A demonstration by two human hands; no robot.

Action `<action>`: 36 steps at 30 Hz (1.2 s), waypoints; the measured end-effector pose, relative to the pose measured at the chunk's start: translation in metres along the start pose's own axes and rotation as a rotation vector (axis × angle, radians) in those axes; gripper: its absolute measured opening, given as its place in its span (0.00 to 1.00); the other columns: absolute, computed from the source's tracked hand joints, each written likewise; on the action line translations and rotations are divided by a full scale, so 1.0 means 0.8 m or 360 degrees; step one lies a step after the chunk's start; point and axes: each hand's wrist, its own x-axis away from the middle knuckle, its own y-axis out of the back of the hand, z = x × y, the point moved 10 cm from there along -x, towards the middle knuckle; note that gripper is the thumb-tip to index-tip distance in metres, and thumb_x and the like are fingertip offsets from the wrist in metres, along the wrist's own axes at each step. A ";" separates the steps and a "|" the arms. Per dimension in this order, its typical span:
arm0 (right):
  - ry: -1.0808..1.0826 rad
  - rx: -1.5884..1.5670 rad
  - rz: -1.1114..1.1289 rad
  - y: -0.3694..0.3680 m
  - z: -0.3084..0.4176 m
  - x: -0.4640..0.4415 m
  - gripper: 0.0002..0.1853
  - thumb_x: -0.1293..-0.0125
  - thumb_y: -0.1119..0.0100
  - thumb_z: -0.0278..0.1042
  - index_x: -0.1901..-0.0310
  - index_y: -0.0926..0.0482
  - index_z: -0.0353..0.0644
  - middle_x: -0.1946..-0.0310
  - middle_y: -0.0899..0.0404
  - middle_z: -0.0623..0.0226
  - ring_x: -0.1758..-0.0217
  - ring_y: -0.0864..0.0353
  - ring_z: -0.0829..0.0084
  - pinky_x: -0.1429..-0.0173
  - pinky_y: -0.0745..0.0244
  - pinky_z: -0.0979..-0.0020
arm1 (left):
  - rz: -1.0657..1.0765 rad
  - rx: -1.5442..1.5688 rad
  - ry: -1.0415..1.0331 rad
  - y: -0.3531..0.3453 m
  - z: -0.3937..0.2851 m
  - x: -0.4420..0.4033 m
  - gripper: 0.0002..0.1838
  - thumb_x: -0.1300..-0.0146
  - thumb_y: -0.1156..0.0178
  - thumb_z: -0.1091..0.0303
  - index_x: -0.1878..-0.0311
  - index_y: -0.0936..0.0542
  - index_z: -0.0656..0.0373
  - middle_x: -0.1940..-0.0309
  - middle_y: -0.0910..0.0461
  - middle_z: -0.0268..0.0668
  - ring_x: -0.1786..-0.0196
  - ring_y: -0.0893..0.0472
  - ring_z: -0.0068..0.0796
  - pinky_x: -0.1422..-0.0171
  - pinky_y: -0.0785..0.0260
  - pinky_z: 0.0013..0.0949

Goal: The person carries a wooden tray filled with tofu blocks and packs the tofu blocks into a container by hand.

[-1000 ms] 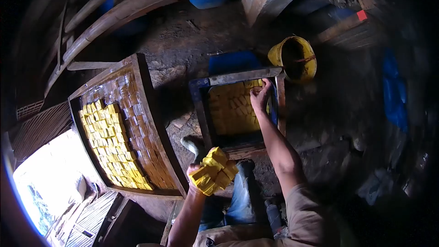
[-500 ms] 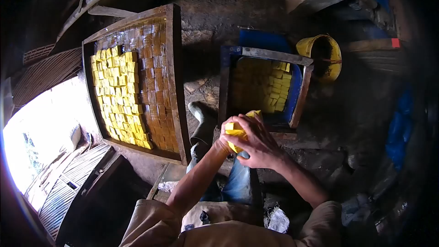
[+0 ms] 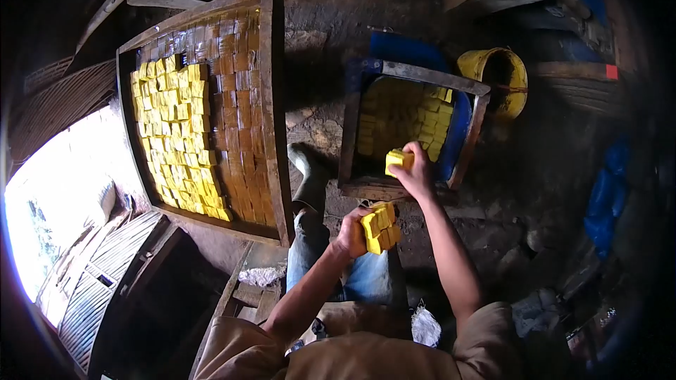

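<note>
Left hand (image 3: 351,235) grasps a yellow stack (image 3: 381,229) in front of the vat (image 3: 436,77), right hand (image 3: 417,170) grips a smaller yellow clump (image 3: 398,162) above its near edge, blocks (image 3: 434,125) inside the vat, tray (image 3: 236,102) to its left, bucket (image 3: 520,88) to its right.

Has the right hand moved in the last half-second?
Yes: relative to the wood-rimmed blue tub, the right hand moved forward and slightly right.

Between the tray (image 3: 239,98) at left and the box (image 3: 436,77), a hand could pass over the floor (image 3: 310,49), though a boot (image 3: 303,162) stands in that gap. Blocks (image 3: 176,137) fill the tray's left side; its right side has room. The right hand (image 3: 417,169) obstructs the box's near edge; a bucket (image 3: 470,67) crowds its far right corner.
</note>
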 end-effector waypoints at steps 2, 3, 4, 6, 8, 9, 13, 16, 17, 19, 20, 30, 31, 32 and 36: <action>-0.0367 0.0334 -0.0007 -0.042 -0.084 -0.027 0.22 0.53 0.29 0.38 0.61 0.32 0.43 0.62 0.24 0.60 0.58 0.21 0.61 0.61 0.27 0.58 | 0.0082 0.0037 -0.0026 -0.007 -0.014 0.009 0.31 0.42 0.49 0.55 0.36 0.29 0.59 0.43 0.23 0.48 0.41 0.23 0.50 0.32 0.36 0.56; -0.0564 0.0333 0.0070 -0.057 -0.089 -0.031 0.25 0.52 0.30 0.37 0.54 0.31 0.41 0.55 0.25 0.55 0.49 0.24 0.57 0.50 0.29 0.58 | 0.0030 -0.0025 -0.0068 -0.001 -0.021 0.011 0.33 0.44 0.48 0.55 0.35 0.30 0.57 0.42 0.24 0.49 0.39 0.24 0.52 0.32 0.36 0.56; -0.0760 0.0342 0.0151 -0.072 -0.097 -0.033 0.29 0.51 0.32 0.35 0.46 0.30 0.40 0.47 0.25 0.49 0.41 0.27 0.52 0.40 0.31 0.58 | 0.0033 -0.0048 -0.0117 -0.002 -0.030 0.015 0.33 0.44 0.48 0.55 0.35 0.30 0.57 0.41 0.24 0.49 0.39 0.24 0.52 0.32 0.36 0.56; -0.0808 0.0688 0.0076 -0.089 -0.104 -0.037 0.40 0.49 0.33 0.35 0.34 0.40 0.36 0.36 0.35 0.43 0.30 0.38 0.49 0.28 0.42 0.58 | 0.0041 -0.0090 -0.0207 -0.004 -0.044 0.023 0.33 0.45 0.48 0.55 0.34 0.30 0.56 0.40 0.25 0.49 0.38 0.25 0.53 0.31 0.37 0.57; -0.0896 0.0962 0.0081 -0.097 -0.109 -0.038 0.48 0.48 0.33 0.35 0.27 0.47 0.34 0.29 0.44 0.39 0.24 0.45 0.47 0.22 0.48 0.59 | 0.0022 0.0017 -0.0214 -0.004 -0.052 0.030 0.33 0.45 0.48 0.57 0.33 0.31 0.55 0.40 0.26 0.49 0.38 0.26 0.53 0.31 0.37 0.56; -0.0888 0.1054 0.0075 -0.116 -0.142 -0.039 0.48 0.48 0.32 0.35 0.27 0.47 0.34 0.29 0.44 0.38 0.25 0.43 0.47 0.22 0.47 0.59 | 0.0054 -0.0003 -0.0218 -0.007 -0.054 0.033 0.32 0.44 0.49 0.56 0.33 0.31 0.54 0.41 0.25 0.48 0.40 0.24 0.50 0.31 0.36 0.53; -0.0863 0.0459 0.0560 -0.118 -0.156 -0.026 0.48 0.43 0.37 0.34 0.25 0.54 0.33 0.24 0.54 0.41 0.20 0.54 0.53 0.20 0.51 0.62 | 0.0062 0.0003 -0.0258 0.003 -0.060 0.033 0.31 0.41 0.49 0.56 0.34 0.31 0.54 0.42 0.24 0.46 0.41 0.23 0.47 0.32 0.35 0.51; -0.0991 -0.0066 0.0462 -0.076 -0.178 -0.008 0.43 0.43 0.41 0.31 0.27 0.48 0.32 0.27 0.43 0.44 0.24 0.41 0.55 0.23 0.46 0.65 | 0.0087 0.0001 -0.0268 0.001 -0.062 0.029 0.30 0.40 0.50 0.55 0.34 0.31 0.54 0.42 0.24 0.47 0.41 0.23 0.47 0.33 0.34 0.51; -0.0960 -0.0128 0.0616 -0.074 -0.204 -0.005 0.38 0.43 0.43 0.29 0.30 0.42 0.33 0.32 0.36 0.47 0.28 0.36 0.58 0.26 0.43 0.66 | 0.0121 0.0005 -0.0256 -0.003 -0.060 0.027 0.30 0.40 0.50 0.55 0.34 0.31 0.54 0.42 0.24 0.47 0.42 0.23 0.47 0.33 0.33 0.51; -0.0785 -0.0230 0.0700 -0.058 -0.184 -0.006 0.22 0.40 0.45 0.27 0.42 0.28 0.34 0.45 0.22 0.55 0.39 0.24 0.66 0.34 0.33 0.68 | 0.0188 0.0003 -0.0244 -0.012 -0.064 0.021 0.30 0.39 0.50 0.54 0.34 0.32 0.54 0.42 0.24 0.47 0.42 0.22 0.47 0.34 0.32 0.50; -0.0654 -0.0179 0.0547 -0.034 -0.136 0.000 0.21 0.38 0.44 0.29 0.43 0.27 0.34 0.47 0.21 0.56 0.41 0.22 0.67 0.37 0.31 0.69 | 0.0174 -0.0011 -0.0236 -0.015 -0.064 0.019 0.30 0.38 0.50 0.54 0.33 0.32 0.54 0.42 0.23 0.47 0.43 0.22 0.47 0.34 0.32 0.50; -0.0447 -0.0646 0.0507 -0.008 0.034 0.095 0.23 0.43 0.36 0.43 0.47 0.23 0.41 0.56 0.20 0.63 0.51 0.21 0.68 0.44 0.26 0.68 | -0.0180 -0.0651 -0.0128 -0.058 -0.025 -0.024 0.35 0.30 0.60 0.32 0.34 0.30 0.50 0.47 0.21 0.37 0.50 0.19 0.31 0.45 0.25 0.38; -0.0491 -0.0784 0.0559 0.004 0.030 0.083 0.22 0.42 0.37 0.42 0.48 0.22 0.42 0.56 0.21 0.65 0.51 0.21 0.70 0.45 0.26 0.70 | -0.0015 -0.0651 -0.0111 -0.055 -0.015 -0.039 0.36 0.29 0.60 0.34 0.29 0.36 0.49 0.50 0.21 0.39 0.52 0.19 0.32 0.47 0.24 0.39; -0.0535 -0.0921 0.0611 0.016 0.026 0.071 0.20 0.42 0.38 0.41 0.49 0.22 0.43 0.56 0.21 0.66 0.52 0.21 0.72 0.46 0.26 0.71 | -0.0104 -0.0925 -0.0156 -0.083 -0.023 -0.023 0.37 0.28 0.56 0.38 0.24 0.45 0.50 0.52 0.20 0.43 0.53 0.18 0.33 0.48 0.24 0.40; -0.0547 -0.0632 0.0309 0.050 -0.041 0.006 0.16 0.42 0.37 0.38 0.53 0.25 0.45 0.59 0.21 0.66 0.56 0.20 0.69 0.53 0.25 0.68 | -0.0031 -0.0832 -0.0386 -0.062 -0.039 -0.026 0.35 0.28 0.48 0.50 0.23 0.48 0.50 0.57 0.20 0.40 0.54 0.19 0.31 0.49 0.25 0.36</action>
